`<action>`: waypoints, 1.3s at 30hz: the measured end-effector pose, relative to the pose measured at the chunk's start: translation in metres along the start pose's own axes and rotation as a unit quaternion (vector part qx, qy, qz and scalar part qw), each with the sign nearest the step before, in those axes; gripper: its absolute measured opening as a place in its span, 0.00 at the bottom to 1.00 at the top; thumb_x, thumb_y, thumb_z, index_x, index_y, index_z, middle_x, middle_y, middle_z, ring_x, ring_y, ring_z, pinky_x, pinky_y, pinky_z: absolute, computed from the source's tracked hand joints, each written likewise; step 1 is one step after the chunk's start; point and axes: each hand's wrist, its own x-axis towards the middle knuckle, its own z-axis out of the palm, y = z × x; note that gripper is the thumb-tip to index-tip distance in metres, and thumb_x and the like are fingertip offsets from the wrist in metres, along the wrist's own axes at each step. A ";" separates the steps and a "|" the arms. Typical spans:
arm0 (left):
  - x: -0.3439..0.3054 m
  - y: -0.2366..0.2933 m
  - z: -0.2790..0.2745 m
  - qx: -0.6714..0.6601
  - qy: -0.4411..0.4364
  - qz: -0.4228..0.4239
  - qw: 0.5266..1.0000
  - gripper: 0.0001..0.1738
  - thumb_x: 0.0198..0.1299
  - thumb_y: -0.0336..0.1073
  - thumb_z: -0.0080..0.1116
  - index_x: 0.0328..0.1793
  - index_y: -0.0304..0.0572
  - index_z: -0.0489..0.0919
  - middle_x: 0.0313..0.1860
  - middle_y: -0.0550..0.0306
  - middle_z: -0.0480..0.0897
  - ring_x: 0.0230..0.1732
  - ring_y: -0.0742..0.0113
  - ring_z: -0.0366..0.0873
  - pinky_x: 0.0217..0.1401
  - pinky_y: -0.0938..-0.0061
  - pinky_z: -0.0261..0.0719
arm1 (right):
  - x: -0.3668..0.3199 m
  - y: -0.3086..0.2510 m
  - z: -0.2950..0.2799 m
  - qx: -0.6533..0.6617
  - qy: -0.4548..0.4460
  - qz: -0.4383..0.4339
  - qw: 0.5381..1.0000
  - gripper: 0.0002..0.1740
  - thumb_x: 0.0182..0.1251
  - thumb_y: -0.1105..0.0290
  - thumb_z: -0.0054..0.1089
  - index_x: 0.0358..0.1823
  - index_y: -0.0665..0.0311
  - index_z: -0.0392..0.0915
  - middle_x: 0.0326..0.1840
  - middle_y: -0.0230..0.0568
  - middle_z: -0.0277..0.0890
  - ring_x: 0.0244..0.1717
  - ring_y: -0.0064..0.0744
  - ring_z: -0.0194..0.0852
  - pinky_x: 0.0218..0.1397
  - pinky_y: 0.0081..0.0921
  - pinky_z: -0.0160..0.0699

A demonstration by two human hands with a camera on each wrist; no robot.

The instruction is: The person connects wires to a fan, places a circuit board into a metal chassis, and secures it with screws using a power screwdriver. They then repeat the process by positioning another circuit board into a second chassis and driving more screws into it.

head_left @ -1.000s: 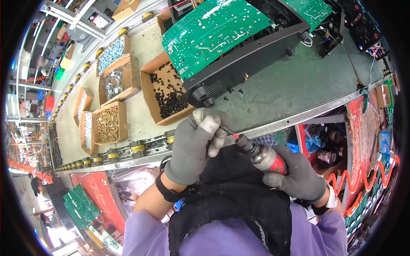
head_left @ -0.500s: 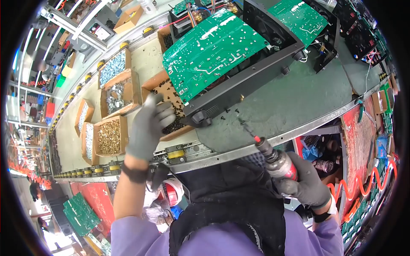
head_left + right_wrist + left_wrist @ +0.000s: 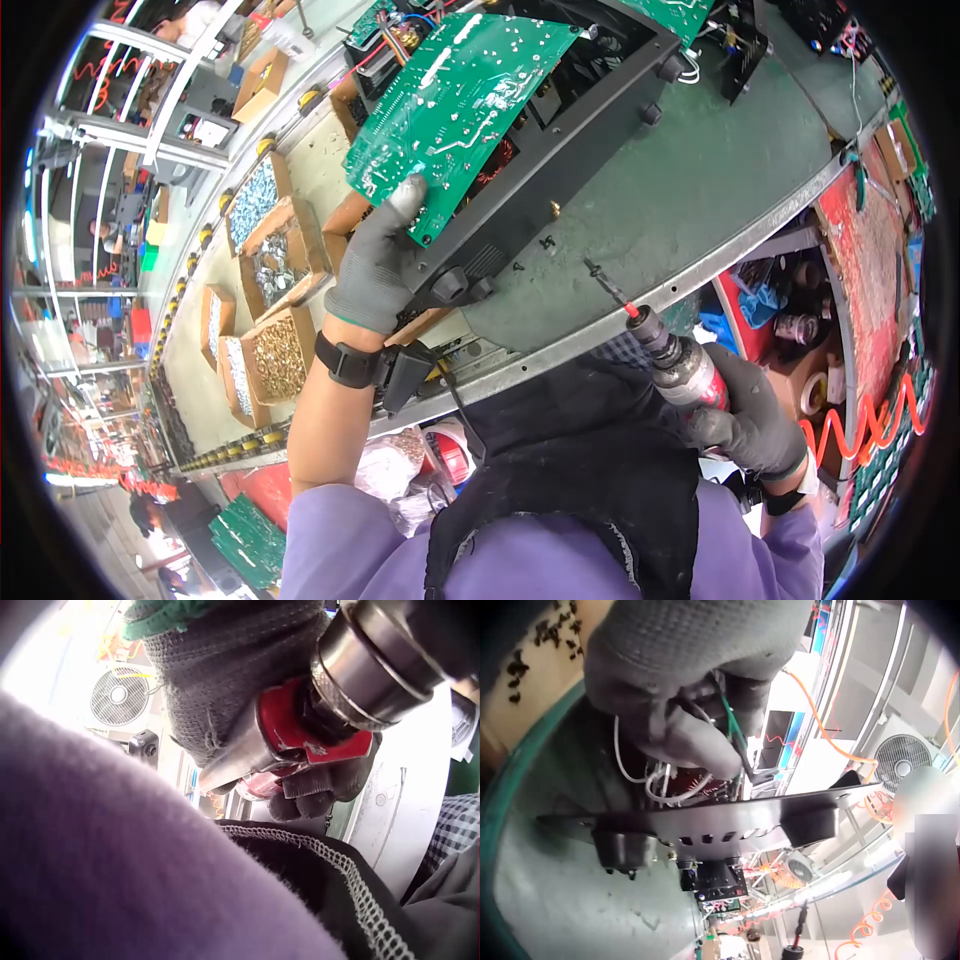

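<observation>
My gloved left hand (image 3: 375, 265) pinches the near corner of a green circuit board (image 3: 460, 105), thumb on top. The left wrist view shows its fingers curled at the edge of the board (image 3: 731, 720), beside thin grey wires (image 3: 676, 796). This board lies tilted over a black chassis, behind its black front panel (image 3: 560, 165) with knobs (image 3: 450, 287). My gloved right hand (image 3: 755, 415) grips a red and silver power screwdriver (image 3: 690, 372), its long bit (image 3: 607, 287) pointing up-left over the bench edge. In the right wrist view, fingers wrap the red body of the screwdriver (image 3: 281, 724).
Cardboard boxes of brass screws (image 3: 280, 355), silver clips (image 3: 275, 268) and blue-white screws (image 3: 253, 203) stand left. Loose dark screws (image 3: 547, 242) lie on the green bench (image 3: 720, 180). A metal rail (image 3: 690, 285) edges the bench. A coiled red hose (image 3: 870, 435) hangs at right.
My left hand has left the screwdriver bit, passed over the box of black screws, and taken hold of the board's corner. The screwdriver has moved right and down in my right hand.
</observation>
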 end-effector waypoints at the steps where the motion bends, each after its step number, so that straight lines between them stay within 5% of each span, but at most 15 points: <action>1: 0.000 0.001 0.003 0.003 -0.002 -0.005 1.000 0.29 0.66 0.42 0.59 0.70 0.42 0.68 0.62 0.52 0.78 0.59 0.60 0.79 0.62 0.61 0.80 | -0.001 0.001 0.002 0.001 -0.009 -0.002 1.000 0.38 0.57 0.41 0.70 0.49 0.71 0.75 0.27 0.33 0.72 0.27 0.23 0.70 0.31 0.26 0.71; 6: 0.004 0.010 0.016 0.055 0.015 0.036 0.998 0.28 0.64 0.43 0.61 0.66 0.39 0.71 0.58 0.54 0.80 0.55 0.63 0.80 0.59 0.65 0.81 | -0.002 -0.010 0.009 0.109 -0.050 0.039 0.992 0.39 0.53 0.42 0.74 0.52 0.70 0.74 0.33 0.37 0.74 0.33 0.24 0.73 0.36 0.28 0.73; 11: 0.009 0.010 0.011 0.068 0.016 0.067 0.995 0.28 0.62 0.43 0.62 0.64 0.36 0.73 0.55 0.53 0.81 0.51 0.64 0.81 0.55 0.65 0.83 | 0.007 -0.026 0.027 -0.106 -0.057 0.030 0.992 0.42 0.41 0.54 0.83 0.56 0.67 0.74 0.36 0.40 0.77 0.36 0.31 0.77 0.43 0.29 0.77; 18: -0.003 0.005 0.024 0.061 -0.001 0.102 0.993 0.28 0.64 0.42 0.60 0.66 0.36 0.72 0.56 0.51 0.81 0.54 0.63 0.81 0.56 0.65 0.83 | 0.015 -0.030 0.045 -0.166 -0.020 0.006 0.986 0.39 0.44 0.54 0.81 0.56 0.63 0.74 0.40 0.49 0.82 0.42 0.45 0.85 0.47 0.36 0.80; 32: -0.014 0.007 0.025 0.120 -0.002 0.117 0.986 0.27 0.66 0.43 0.56 0.67 0.34 0.71 0.58 0.52 0.80 0.55 0.65 0.81 0.61 0.68 0.79 | 0.021 -0.034 0.058 -0.199 0.000 0.004 0.980 0.39 0.47 0.52 0.79 0.58 0.61 0.74 0.37 0.52 0.82 0.41 0.52 0.84 0.44 0.41 0.80; 39: -0.008 0.002 0.025 0.082 -0.016 0.092 0.992 0.26 0.66 0.43 0.56 0.64 0.34 0.72 0.55 0.52 0.81 0.49 0.66 0.83 0.50 0.71 0.86 | 0.019 -0.034 0.062 -0.198 0.009 -0.001 0.980 0.39 0.47 0.52 0.79 0.58 0.62 0.73 0.36 0.52 0.82 0.39 0.51 0.84 0.43 0.40 0.80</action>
